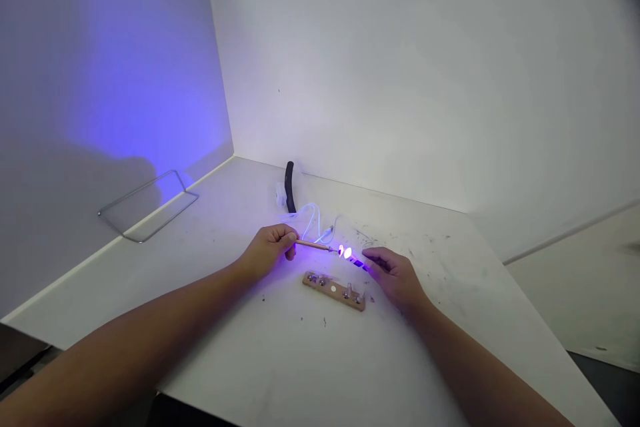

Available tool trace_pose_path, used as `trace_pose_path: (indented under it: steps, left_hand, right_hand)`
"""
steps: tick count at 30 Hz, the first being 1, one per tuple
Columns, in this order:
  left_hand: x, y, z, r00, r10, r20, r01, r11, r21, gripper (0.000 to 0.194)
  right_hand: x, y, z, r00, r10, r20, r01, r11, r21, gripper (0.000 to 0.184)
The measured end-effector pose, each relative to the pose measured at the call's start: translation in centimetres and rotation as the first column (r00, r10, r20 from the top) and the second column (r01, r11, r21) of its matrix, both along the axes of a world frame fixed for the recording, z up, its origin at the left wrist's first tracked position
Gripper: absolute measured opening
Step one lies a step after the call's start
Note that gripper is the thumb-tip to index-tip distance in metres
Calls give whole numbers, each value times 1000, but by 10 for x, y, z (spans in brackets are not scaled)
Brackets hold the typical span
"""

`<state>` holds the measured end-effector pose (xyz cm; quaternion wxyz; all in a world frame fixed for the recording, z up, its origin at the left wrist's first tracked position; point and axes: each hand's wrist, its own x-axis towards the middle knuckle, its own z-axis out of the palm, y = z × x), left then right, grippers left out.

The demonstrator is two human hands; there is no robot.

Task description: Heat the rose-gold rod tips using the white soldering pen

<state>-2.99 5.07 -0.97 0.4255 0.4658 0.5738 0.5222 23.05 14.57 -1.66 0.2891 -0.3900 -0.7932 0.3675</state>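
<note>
My left hand (267, 250) grips a thin wooden rod (313, 245) with a dark metal tip. That tip reaches toward a bright violet light (345, 252) at the end of a dark striped tube (356, 261). The tube's far end runs under the fingers of my right hand (393, 277), which seem to hold it. Just below, between my hands, lies a wooden strip (333, 291) with small metal and clear fittings. Pale cables (313, 223) loop on the table behind my hands.
A black flexible tube (289, 187) stands upright beside a white object (279, 197) at the back of the white table (240, 320). Dark specks dot the tabletop. White walls meet behind it, and a bent wire frame (147, 207) rests left of the table.
</note>
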Motion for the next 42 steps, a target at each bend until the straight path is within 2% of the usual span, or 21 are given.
trace_pose_path:
  steps: [16,42]
  left_hand:
    - [6,12,-8,959,89,271,-96,995,14,18]
    - [6,8,-4,960,84,267,-81,996,-22,21]
  right_hand:
    - [-1,0,-1,1000,13,-12,-13,1000,17,21]
    - [-1,1,-2,1000,4,-27,-3,1000,15,21]
